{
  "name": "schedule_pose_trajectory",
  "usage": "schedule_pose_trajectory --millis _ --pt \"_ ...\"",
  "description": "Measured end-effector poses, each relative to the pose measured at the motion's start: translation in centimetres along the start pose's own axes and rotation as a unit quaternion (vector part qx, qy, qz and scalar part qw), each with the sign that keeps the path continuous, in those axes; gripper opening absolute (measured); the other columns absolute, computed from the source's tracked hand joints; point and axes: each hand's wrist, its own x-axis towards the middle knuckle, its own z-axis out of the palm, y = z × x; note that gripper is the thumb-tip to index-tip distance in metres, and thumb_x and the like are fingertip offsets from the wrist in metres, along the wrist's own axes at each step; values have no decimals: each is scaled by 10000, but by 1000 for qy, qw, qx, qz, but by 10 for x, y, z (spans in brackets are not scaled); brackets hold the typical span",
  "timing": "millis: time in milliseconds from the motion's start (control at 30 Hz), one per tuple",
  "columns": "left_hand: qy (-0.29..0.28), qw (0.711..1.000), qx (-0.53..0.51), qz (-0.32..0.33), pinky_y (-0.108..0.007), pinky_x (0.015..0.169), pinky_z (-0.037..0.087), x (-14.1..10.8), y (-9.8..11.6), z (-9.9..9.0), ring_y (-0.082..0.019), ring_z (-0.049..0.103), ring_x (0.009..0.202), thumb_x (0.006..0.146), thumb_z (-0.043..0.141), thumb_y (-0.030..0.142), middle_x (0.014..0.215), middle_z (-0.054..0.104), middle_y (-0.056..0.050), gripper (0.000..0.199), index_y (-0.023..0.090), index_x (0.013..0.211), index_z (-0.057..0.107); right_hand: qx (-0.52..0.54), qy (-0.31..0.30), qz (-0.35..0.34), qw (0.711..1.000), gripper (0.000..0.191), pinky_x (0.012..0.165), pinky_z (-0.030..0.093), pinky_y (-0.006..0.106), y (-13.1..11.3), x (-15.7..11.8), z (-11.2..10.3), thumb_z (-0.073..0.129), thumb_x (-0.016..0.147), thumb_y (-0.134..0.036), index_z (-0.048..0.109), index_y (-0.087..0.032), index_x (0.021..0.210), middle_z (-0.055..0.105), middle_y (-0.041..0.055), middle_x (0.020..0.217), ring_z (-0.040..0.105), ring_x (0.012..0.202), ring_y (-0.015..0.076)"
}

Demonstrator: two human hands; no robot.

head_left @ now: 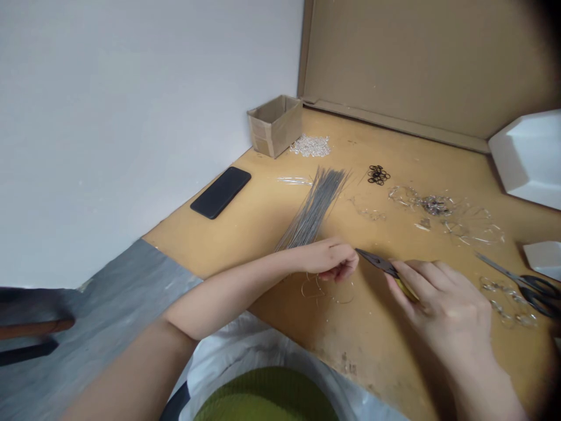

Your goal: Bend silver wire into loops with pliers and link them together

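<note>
My left hand [336,260] is closed in a pinch over the table, its fingertips turned down and mostly hidden. Thin looped wire [318,287] hangs beneath its fingers. In my right hand [442,307] is a pair of pliers [377,261] with dark jaws and yellow grips. The pliers' tip points left, right beside the left fingers; whether it touches the wire I cannot tell. Behind my left wrist lies a bundle of straight grey wires [318,204].
A cardboard box [280,131] stands by the wall, next to clear beads [310,145]. A phone [221,192], black rings [377,175], tangled wire pieces [438,207] and scissors [526,285] lie on the table [315,333]. White containers [534,158] line the right edge.
</note>
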Motion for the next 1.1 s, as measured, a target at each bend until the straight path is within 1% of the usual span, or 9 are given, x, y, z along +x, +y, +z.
schedule_pose_trajectory --millis 233,500,633,700,800,867,933,1000,1100 --pt "-28 994 -106 -12 -185 348 282 2 2 1 -60 365 310 781 268 208 479 503 -13 307 129 544 446 11 -1 6 1000 166 598 395 289 1 -2 0 598 801 -278 665 -162 900 682 51 807 571 693 174" --pt "-29 967 -254 -6 -195 286 200 7 -5 -5 -63 284 231 772 247 273 433 497 -31 352 140 506 435 34 24 11 999 149 609 410 299 2 -4 -1 611 782 -247 642 -175 908 676 68 799 579 694 193" --pt "0 970 -241 27 -190 290 218 5 -3 -8 -62 306 247 781 253 274 445 507 -37 364 133 507 447 122 29 85 988 136 639 426 299 4 -5 1 609 777 -254 627 -208 904 666 60 818 588 717 191" --pt "33 976 -212 38 -183 307 253 5 -3 -6 -63 352 277 784 283 262 461 514 -29 343 126 522 459 234 -4 170 957 98 613 437 281 1 -3 5 592 783 -290 611 -219 847 651 36 775 585 665 168" --pt "74 978 -193 42 -178 322 275 7 -4 -2 -60 371 292 786 288 241 471 513 -16 326 124 537 462 414 -114 279 859 146 545 435 247 -5 1 11 595 764 -359 567 -216 774 612 5 692 568 606 144" --pt "89 976 -194 39 -179 324 274 8 -6 0 -58 369 289 791 275 241 475 517 -13 330 125 547 465 501 -166 307 792 187 577 450 244 -10 4 12 617 741 -377 545 -209 782 611 7 712 576 649 146" --pt "105 974 -197 34 -180 327 275 10 -7 -1 -57 369 288 794 266 242 476 521 -12 334 126 553 466 560 -185 314 744 219 646 469 257 -14 6 12 639 726 -373 527 -207 813 630 24 782 591 722 156" --pt "117 972 -201 33 -183 331 279 10 -7 -2 -59 374 289 793 261 243 476 523 -13 335 128 553 464 592 -198 315 715 249 695 478 275 -18 7 12 666 706 -367 506 -209 815 639 38 836 602 776 168" --pt "122 969 -209 40 -185 337 289 11 -8 -3 -62 391 300 789 264 245 482 528 -17 333 127 553 467 602 -213 308 705 261 698 486 283 -23 8 13 690 685 -344 488 -214 789 629 32 832 601 770 167"
